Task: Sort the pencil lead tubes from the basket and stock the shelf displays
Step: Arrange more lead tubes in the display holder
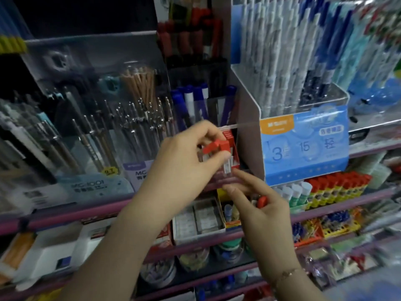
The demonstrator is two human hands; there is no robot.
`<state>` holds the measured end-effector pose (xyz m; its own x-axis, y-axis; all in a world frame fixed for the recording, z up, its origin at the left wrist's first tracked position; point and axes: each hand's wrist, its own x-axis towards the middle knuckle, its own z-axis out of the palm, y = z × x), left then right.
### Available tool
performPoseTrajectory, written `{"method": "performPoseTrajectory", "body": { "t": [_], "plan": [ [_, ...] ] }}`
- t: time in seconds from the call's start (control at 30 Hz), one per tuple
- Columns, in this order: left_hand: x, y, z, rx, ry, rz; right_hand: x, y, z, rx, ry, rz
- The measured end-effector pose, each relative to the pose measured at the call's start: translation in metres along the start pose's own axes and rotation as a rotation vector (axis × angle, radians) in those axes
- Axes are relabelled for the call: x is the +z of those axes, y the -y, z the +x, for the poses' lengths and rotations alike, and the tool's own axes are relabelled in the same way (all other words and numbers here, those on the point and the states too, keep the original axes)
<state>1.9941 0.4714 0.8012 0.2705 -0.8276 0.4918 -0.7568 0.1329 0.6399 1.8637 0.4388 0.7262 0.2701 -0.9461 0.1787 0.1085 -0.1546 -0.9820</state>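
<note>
A red-capped lead tube (217, 146) sits pinched in the left hand (191, 157) right at the mouth of the small red display box (233, 148), left of the blue pen stand (303, 146). The right hand (260, 207), nearer and lower, curls around more tubes (261, 202), forefinger stretched towards the box. The tube probably needs to go in upright, cap up, beside those already there.

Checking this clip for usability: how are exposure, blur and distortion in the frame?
Head view: dim overall, upper left nearly black; motion blur smears the shelf edges and lower right; wide-angle bending tilts the shelves; hands sharpest, left hand pinching a red-capped lead tube, right hand holding more tubes.
</note>
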Motion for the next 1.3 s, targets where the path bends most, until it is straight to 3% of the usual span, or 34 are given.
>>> {"method": "performPoseTrajectory", "body": {
  "t": [0.1, 0.27, 0.57, 0.73, 0.83, 0.93, 1.0, 1.17, 1.3],
  "plan": [
    [-0.003, -0.004, 0.021, 0.060, -0.036, 0.101, 0.003, -0.009, 0.004, -0.018, 0.036, -0.271],
    [0.008, -0.004, 0.032, 0.101, 0.050, 0.328, 0.000, -0.016, 0.009, -0.138, 0.084, -0.492],
    [0.017, -0.004, 0.030, 0.163, 0.019, 0.596, -0.004, -0.017, 0.014, -0.210, 0.139, -0.557],
    [0.025, -0.009, 0.030, 0.099, -0.007, 0.733, -0.008, -0.018, 0.013, -0.210, 0.161, -0.562],
    [0.018, -0.010, 0.023, 0.018, 0.002, 0.455, -0.011, -0.009, 0.007, -0.190, 0.150, -0.410],
    [0.006, -0.014, 0.004, -0.205, 0.081, -0.339, -0.008, 0.013, -0.002, -0.063, 0.160, 0.035],
    [0.004, -0.015, -0.009, -0.301, 0.130, -0.596, -0.007, 0.025, -0.005, 0.013, 0.230, 0.259],
    [0.009, -0.017, -0.023, -0.316, 0.247, -0.646, -0.001, 0.041, -0.008, 0.121, 0.298, 0.363],
    [-0.003, -0.015, -0.017, -0.201, 0.190, -0.444, -0.003, 0.034, -0.007, 0.206, 0.264, 0.451]
  ]
}}
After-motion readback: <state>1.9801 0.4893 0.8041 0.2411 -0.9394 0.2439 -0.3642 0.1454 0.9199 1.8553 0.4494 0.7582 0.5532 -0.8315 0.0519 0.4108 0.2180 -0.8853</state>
